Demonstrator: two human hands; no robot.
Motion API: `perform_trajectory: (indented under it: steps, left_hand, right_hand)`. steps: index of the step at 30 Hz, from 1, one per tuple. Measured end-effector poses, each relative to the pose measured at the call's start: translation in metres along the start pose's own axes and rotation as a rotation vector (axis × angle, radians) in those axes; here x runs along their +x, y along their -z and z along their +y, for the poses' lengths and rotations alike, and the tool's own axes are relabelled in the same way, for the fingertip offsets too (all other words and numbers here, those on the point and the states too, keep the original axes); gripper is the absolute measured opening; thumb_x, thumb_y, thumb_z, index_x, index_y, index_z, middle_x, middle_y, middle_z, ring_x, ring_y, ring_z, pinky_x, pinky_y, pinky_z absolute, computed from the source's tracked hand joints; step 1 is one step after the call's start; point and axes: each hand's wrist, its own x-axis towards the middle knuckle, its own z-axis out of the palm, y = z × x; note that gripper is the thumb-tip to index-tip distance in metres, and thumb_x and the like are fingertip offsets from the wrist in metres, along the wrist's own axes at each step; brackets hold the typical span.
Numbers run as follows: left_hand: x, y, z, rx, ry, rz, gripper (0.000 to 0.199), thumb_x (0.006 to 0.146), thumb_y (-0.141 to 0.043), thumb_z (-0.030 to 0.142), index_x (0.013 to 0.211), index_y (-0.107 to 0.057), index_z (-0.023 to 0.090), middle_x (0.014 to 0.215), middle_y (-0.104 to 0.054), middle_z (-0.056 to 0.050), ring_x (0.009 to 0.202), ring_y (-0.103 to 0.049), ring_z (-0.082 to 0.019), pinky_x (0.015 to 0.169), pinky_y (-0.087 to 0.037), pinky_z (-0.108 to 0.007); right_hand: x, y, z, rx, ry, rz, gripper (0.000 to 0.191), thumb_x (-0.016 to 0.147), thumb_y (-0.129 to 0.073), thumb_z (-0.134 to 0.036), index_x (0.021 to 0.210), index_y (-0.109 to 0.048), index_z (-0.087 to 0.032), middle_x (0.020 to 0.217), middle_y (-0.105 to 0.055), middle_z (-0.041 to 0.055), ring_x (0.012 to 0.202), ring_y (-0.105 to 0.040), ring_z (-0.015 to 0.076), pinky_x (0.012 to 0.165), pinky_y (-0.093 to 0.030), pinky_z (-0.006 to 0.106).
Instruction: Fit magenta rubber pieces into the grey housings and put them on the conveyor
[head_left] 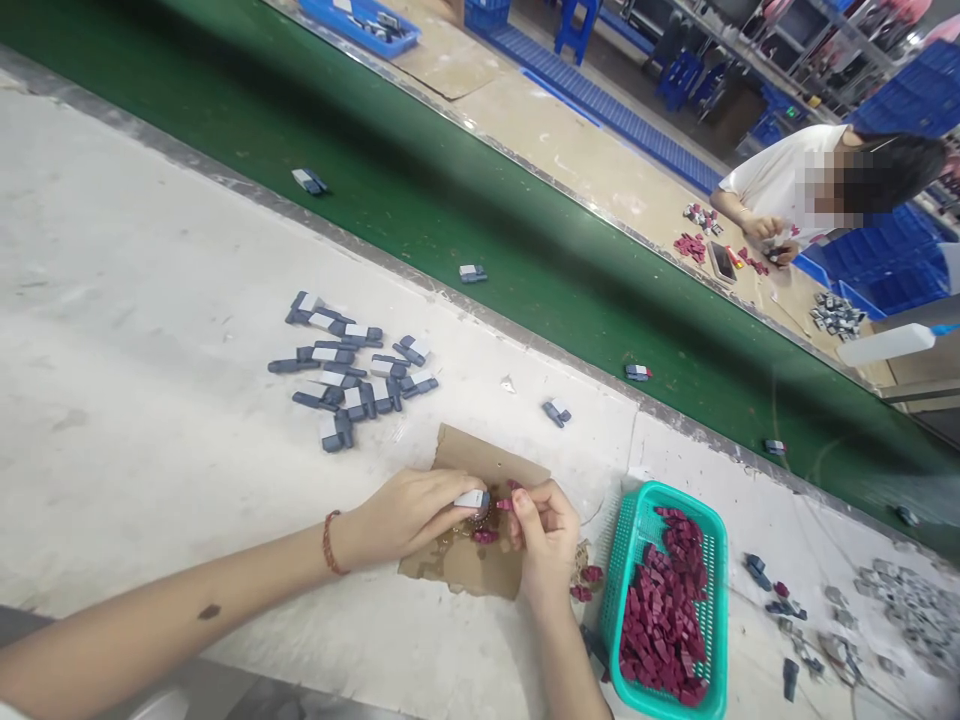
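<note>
My left hand (409, 512) is closed on a small grey-and-white plastic part (471, 498), its white face turned up. Just to the right, my right hand (547, 530) pinches a small dark red plastic piece (505, 504) between thumb and fingers, a short gap from the grey part. Both hands are over a stained brown cardboard sheet (491, 460). Another dark red piece (484, 537) lies on the cardboard between them. Near my right wrist, a few red pieces (591, 574) rest on the table.
A teal basket (724, 580) of red pieces stands at right. Several grey-and-white parts (352, 400) lie at left; pale grey pieces (911, 600) are heaped far right. A green conveyor belt (390, 220) carrying scattered parts crosses behind. Opposite, a person (784, 185) works at a bench.
</note>
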Motion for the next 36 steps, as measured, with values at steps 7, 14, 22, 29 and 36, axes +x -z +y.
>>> perform_trajectory:
  steps: [7, 14, 22, 29, 36]
  left_hand:
    - [0.000, -0.001, 0.001, 0.063, -0.024, -0.024, 0.033, 0.103, -0.030, 0.032, 0.102, -0.059, 0.016, 0.087, -0.073, -0.008, 0.075, -0.070, -0.019, 0.065, -0.053, -0.026]
    - [0.000, -0.004, 0.001, 0.080, -0.062, -0.017, 0.032, 0.103, -0.030, 0.030, 0.101, -0.060, 0.016, 0.082, -0.072, -0.007, 0.070, -0.069, -0.019, 0.061, -0.050, -0.027]
    - [-0.002, -0.002, 0.000, 0.040, -0.024, -0.054, 0.035, 0.102, -0.028, 0.033, 0.094, -0.059, 0.018, 0.080, -0.071, -0.007, 0.069, -0.067, -0.019, 0.061, -0.048, -0.026]
    - [0.001, 0.009, 0.011, -0.078, -0.018, -0.095, 0.026, 0.098, -0.035, 0.025, 0.083, -0.055, 0.020, 0.069, -0.066, -0.003, 0.058, -0.063, -0.017, 0.055, -0.045, -0.024]
    - [0.012, 0.011, 0.024, -0.125, -0.074, -0.152, 0.017, 0.095, -0.046, 0.028, 0.091, -0.062, 0.024, 0.075, -0.072, -0.001, 0.061, -0.067, -0.018, 0.056, -0.046, -0.023]
  right_hand:
    - [-0.001, -0.011, -0.001, 0.080, -0.036, -0.032, 0.044, 0.077, -0.067, -0.056, 0.061, -0.046, -0.022, 0.044, -0.045, -0.0079, 0.035, -0.034, 0.0062, 0.034, -0.029, 0.018]
    - [-0.003, -0.018, 0.001, -0.028, 0.012, -0.036, 0.043, 0.079, -0.063, -0.058, 0.062, -0.049, -0.021, 0.045, -0.046, -0.0068, 0.037, -0.037, 0.0076, 0.036, -0.033, 0.019]
    - [-0.008, -0.008, 0.002, -0.421, 0.304, -0.101, 0.035, 0.096, -0.045, -0.042, 0.073, -0.058, -0.020, 0.061, -0.059, -0.0011, 0.053, -0.053, 0.0125, 0.051, -0.042, 0.023]
    - [-0.012, -0.002, -0.005, -0.922, 0.667, -0.200, 0.050, 0.104, -0.016, -0.030, 0.067, -0.049, -0.022, 0.057, -0.055, 0.0014, 0.053, -0.050, 0.0147, 0.054, -0.037, 0.026]
    - [-0.037, 0.012, -0.031, -0.966, 0.519, -0.131, 0.045, 0.104, -0.021, -0.029, 0.074, -0.053, -0.022, 0.062, -0.059, 0.0003, 0.057, -0.055, 0.0150, 0.055, -0.038, 0.026]
